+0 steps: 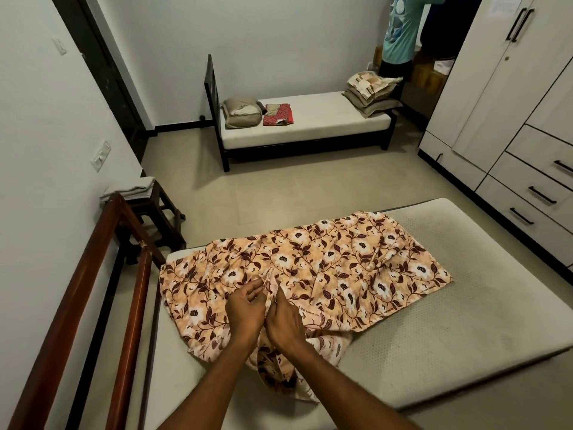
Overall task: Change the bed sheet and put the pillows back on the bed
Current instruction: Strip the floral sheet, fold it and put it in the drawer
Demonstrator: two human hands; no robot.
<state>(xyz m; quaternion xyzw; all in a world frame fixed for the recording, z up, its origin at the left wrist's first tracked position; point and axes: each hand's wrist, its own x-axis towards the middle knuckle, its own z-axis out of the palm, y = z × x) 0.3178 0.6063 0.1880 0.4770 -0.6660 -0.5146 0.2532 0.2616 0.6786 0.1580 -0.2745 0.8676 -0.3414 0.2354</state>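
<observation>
Peach bed sheet (341, 268) looks light and limp; take its hem. Your left hand (245, 308) and right hand (285, 321) pinch one fold together.

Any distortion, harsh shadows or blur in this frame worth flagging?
Head view: wide-angle distortion tilts the white wardrobe and dark door frame; light is soft and even, with a faint floor shadow beside the black-framed daybed; left hand, right hand and the peach floral bed sheet are sharp, no glare.

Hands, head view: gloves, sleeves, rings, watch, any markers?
Left hand and right hand are both bare: no gloves, rings, watch, bands or markers visible. No sleeve shows anywhere up to the frame's bottom edge.
</observation>
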